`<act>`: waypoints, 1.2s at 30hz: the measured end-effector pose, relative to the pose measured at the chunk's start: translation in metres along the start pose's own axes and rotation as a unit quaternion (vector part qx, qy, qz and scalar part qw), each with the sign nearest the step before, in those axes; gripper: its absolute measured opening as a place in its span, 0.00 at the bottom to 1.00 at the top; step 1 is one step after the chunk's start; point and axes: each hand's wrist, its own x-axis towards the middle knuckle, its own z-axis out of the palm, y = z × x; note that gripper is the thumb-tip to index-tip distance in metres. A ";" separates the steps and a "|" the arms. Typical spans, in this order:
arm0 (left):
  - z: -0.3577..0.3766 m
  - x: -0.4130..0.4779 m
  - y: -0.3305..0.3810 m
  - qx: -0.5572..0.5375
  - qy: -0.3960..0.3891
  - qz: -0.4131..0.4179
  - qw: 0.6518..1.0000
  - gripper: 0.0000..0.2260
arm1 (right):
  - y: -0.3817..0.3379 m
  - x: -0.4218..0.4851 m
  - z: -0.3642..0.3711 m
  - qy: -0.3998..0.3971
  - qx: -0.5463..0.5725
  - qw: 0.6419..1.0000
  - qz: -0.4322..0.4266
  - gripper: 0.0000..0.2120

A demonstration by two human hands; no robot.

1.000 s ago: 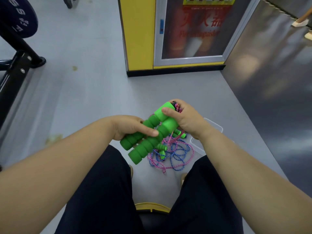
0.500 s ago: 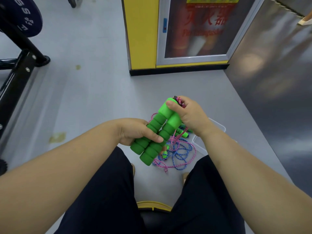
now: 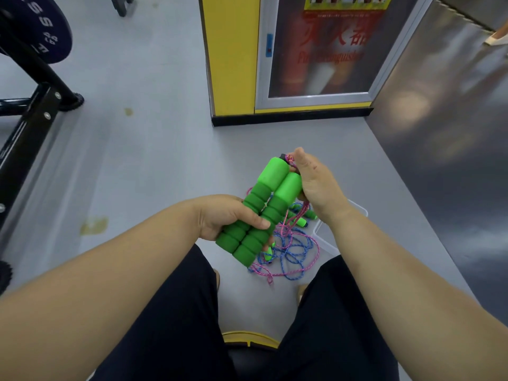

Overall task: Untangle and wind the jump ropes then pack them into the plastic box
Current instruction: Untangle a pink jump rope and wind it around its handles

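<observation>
Two green foam handles [image 3: 264, 210], side by side and touching, held above the floor [image 3: 154, 166]. Your left hand [image 3: 228, 218] wraps their lower halves. Your right hand [image 3: 313, 185] curls round the upper ends, thumb by the pink cord [image 3: 289, 159]. Long axis runs from lower left to upper right. Tangled ropes [image 3: 291, 251] and the plastic box [image 3: 325, 240] lie below.
</observation>
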 end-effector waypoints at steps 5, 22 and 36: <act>-0.017 -0.022 0.006 -0.023 -0.097 0.044 0.994 0.12 | 0.005 -0.003 -0.028 -0.114 0.040 0.992 -0.020 0.16; -0.006 -0.011 0.057 0.272 0.351 0.089 0.891 0.04 | -0.034 -0.027 0.021 -0.191 -0.646 0.723 -0.156 0.15; 0.016 -0.020 0.059 0.814 0.246 0.042 0.524 0.11 | -0.095 -0.002 -0.022 -0.240 -0.429 0.852 -0.180 0.10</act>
